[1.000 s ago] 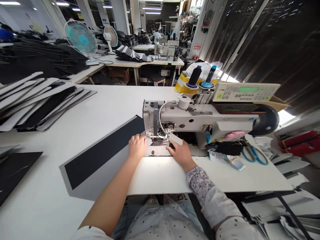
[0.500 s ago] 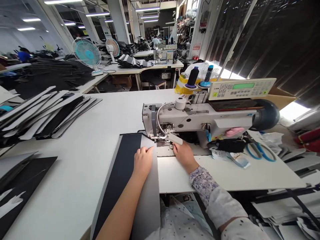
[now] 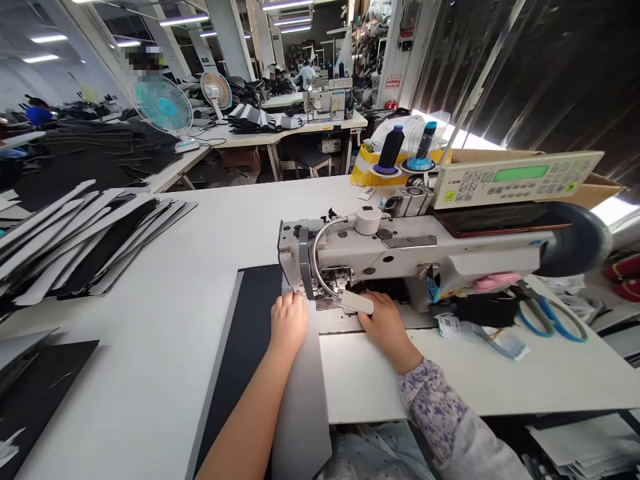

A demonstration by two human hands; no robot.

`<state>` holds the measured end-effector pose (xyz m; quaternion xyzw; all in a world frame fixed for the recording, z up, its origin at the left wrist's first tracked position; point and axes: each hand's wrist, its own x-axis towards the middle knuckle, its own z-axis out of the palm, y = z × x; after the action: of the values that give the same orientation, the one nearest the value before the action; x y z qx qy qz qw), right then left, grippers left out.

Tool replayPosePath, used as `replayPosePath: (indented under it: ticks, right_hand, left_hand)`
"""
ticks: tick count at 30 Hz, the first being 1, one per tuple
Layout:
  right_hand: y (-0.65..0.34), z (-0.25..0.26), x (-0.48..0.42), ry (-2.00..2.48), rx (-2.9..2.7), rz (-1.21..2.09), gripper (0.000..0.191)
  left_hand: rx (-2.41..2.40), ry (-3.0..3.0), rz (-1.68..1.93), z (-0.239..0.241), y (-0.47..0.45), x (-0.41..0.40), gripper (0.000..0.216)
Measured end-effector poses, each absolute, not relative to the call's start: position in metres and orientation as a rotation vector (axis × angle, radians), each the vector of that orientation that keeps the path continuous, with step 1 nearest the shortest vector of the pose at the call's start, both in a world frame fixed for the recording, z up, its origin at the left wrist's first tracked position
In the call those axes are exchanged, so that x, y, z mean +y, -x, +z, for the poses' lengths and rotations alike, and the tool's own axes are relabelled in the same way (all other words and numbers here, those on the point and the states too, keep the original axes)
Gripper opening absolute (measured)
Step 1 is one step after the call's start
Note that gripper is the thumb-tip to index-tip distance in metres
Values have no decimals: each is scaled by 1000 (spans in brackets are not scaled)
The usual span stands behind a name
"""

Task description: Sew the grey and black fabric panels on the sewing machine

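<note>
A long dark panel with a grey border (image 3: pixel 250 347) lies lengthwise towards me on the white table (image 3: pixel 165 267), its far end under the head of the sewing machine (image 3: pixel 400 247). My left hand (image 3: pixel 289 320) rests flat on the grey edge just in front of the needle, fingers together and pressed down. My right hand (image 3: pixel 384 327) lies on the machine bed to the right of the presser foot, fingers curled near the small lamp head.
A stack of grey and black panels (image 3: pixel 75 240) fills the left of the table. Blue-handled scissors (image 3: pixel 550 317) and labels lie right of the machine. Thread cones (image 3: pixel 390 150) and a control panel (image 3: pixel 515 177) sit behind it. Fans (image 3: pixel 163 107) and other workstations stand further back.
The panel has swung from lying diagonally leftward to pointing straight towards me. My left hand moved with it and now presses its grey edge at the needle.
</note>
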<state>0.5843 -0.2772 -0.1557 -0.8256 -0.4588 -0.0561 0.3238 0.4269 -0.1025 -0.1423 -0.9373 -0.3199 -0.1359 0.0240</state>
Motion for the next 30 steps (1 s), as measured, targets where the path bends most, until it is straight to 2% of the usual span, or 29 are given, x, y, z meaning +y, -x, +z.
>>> replayPosePath:
  ticks: [4,10,15,21,24,27,30]
  right_hand:
    - [-587,-160,-283,2131,-1295,-60,11]
    - [-579,-156,-285,2059,-1256,17,17]
    - [-533,-143,-262,1675,-950,361,16]
    - [-494,-138,-241,1261,-458,692,24]
    - [-496,-141,-246,1174,-509,765,25]
    - [-507,-147,-248,1161,-683,871,28]
    - [-521,-155,-242,1282,-949,878,15]
  left_hand:
    - [-1004,2913,-350,-140,-439,-90,27]
    - [-898,3083,-385,-128,-424,-97,25]
    - [-808,3403,-436,-116,-398,-138,27]
    - [-1061,3615,-507,-113,-393,-147,27]
    - [-1077,3613,-493,-111,-391,-138,30]
    - [-956,3616,-291,-105,-389,-128,29]
    - [-787,3531,-66,-99,-390,-118,27]
